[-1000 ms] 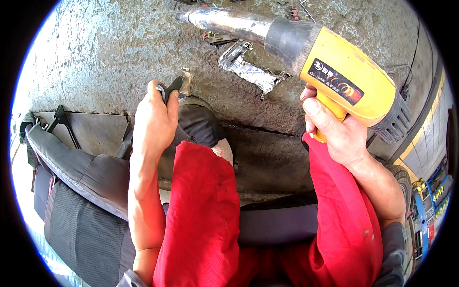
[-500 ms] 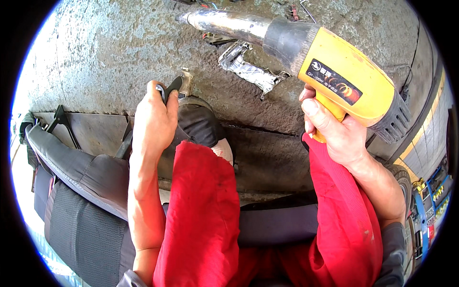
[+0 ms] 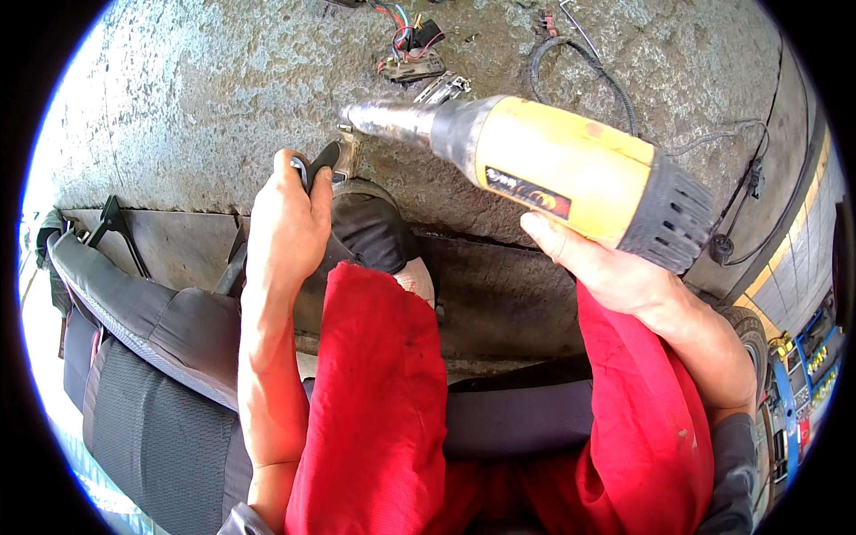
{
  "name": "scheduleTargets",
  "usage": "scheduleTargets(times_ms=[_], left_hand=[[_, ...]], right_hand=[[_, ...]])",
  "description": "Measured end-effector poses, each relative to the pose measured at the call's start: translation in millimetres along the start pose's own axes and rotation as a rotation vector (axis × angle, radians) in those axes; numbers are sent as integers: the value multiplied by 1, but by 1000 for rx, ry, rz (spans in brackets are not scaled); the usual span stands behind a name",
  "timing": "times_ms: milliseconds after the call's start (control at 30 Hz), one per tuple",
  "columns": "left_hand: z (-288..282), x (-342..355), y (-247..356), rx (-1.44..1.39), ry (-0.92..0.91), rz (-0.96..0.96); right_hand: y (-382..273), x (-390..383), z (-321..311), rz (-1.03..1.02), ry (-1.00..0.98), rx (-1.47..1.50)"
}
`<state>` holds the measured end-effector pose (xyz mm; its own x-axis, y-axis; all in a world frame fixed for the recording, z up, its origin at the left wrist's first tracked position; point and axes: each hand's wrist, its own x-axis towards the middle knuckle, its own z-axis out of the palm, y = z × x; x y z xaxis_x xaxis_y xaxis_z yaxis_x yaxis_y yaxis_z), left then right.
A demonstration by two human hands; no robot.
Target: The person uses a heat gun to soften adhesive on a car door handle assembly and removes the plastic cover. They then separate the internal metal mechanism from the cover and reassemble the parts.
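A grey padded car seat (image 3: 134,339) lies at the rough concrete floor's (image 3: 178,107) near left edge. The right hand (image 3: 606,267) grips a big yellow power tool (image 3: 571,174) above the floor. The left hand (image 3: 290,227) pinches a small black part (image 3: 321,160).
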<state>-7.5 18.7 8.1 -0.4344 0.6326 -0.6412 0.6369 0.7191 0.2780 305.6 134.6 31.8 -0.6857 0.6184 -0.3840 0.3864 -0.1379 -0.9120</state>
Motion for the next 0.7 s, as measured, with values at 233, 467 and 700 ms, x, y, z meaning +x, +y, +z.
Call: scheduleTargets(times_ms=[233, 467, 700], left_hand=[[-2, 0, 4, 2, 0, -6], [-2, 0, 3, -10, -8, -10], [-1, 0, -2, 11, 4, 1]], right_hand=[[10, 5, 9, -274, -44, -138], [15, 2, 11, -347, -117, -352], [22, -3, 8, -391, -185, -513]])
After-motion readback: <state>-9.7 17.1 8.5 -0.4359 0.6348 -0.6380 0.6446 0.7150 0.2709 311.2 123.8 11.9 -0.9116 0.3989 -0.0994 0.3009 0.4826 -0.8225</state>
